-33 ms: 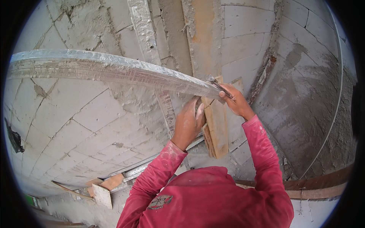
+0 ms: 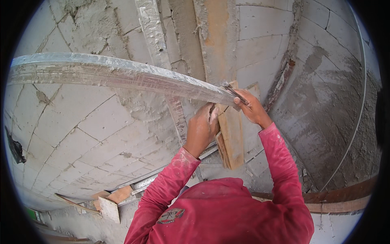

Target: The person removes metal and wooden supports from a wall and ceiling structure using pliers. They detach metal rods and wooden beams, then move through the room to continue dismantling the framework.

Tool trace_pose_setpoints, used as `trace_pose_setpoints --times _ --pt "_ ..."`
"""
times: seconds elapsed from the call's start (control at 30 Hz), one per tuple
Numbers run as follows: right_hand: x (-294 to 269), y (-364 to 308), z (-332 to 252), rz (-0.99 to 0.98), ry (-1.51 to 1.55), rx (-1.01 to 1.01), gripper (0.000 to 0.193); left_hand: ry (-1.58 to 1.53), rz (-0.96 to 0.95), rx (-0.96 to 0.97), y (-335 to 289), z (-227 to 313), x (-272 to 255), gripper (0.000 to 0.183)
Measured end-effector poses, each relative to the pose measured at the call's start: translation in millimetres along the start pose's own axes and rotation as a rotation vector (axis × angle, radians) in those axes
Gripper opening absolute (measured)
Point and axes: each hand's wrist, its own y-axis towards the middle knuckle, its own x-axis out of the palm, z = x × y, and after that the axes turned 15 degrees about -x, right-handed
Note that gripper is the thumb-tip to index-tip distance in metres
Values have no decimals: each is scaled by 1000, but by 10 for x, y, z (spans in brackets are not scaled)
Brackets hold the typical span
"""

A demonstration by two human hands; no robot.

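A long mortar-smeared metal straightedge bar (image 2: 122, 76) runs from the far left toward the middle. At its right end my right hand (image 2: 255, 110) is closed around a thin dark metal rod (image 2: 239, 96), crusted with mortar, that lies across the bar. Just below the bar's end, my left hand (image 2: 201, 129) is closed, with thumb and fingers curled; a dark sliver shows between them, too hidden to name. Beside it, between my hands, an upright wooden board (image 2: 231, 140) stands behind the bar's end.
Behind everything is a pale block wall (image 2: 97, 118) with patchy mortar. A mortar-coated vertical metal strip (image 2: 156, 36) passes behind the bar. Rough grey plaster (image 2: 329, 118) covers the right side. Board scraps (image 2: 109, 209) lie at the lower left, and a wooden plank (image 2: 341, 199) edges the lower right.
My left hand's thumb and fingers have shifted slightly. The bar, the rod and my right hand stay in place.
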Motion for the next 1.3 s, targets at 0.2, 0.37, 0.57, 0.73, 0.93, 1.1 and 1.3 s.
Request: trace_pose_setpoints --times 0.2,0.37,0.57,0.73,0.93,1.1,1.3 --pt "-123 46 -28 -121 50 50 42 -19 -25 -54 -77 -89 33 19" --pt "-98 -13 60 -57 38 33 41 -221 -133 -283 -314 -273 35 27" --pt "-438 56 118 12 -30 18 42 -465 -217 -503 -743 -329 398 28" --pt "-400 -8 -39 -34 17 77 41 -788 -153 -535 -238 -4 899 34" --pt "-370 -91 -42 -4 16 72 40 -636 -358 -505 -202 95 1105 32" --pt "-398 25 -92 -87 50 23 39 -369 -163 -133 -187 -258 1009 31" --pt "-196 -106 -20 -69 41 -11 45 -430 -200 -384 -569 -145 1103 30"
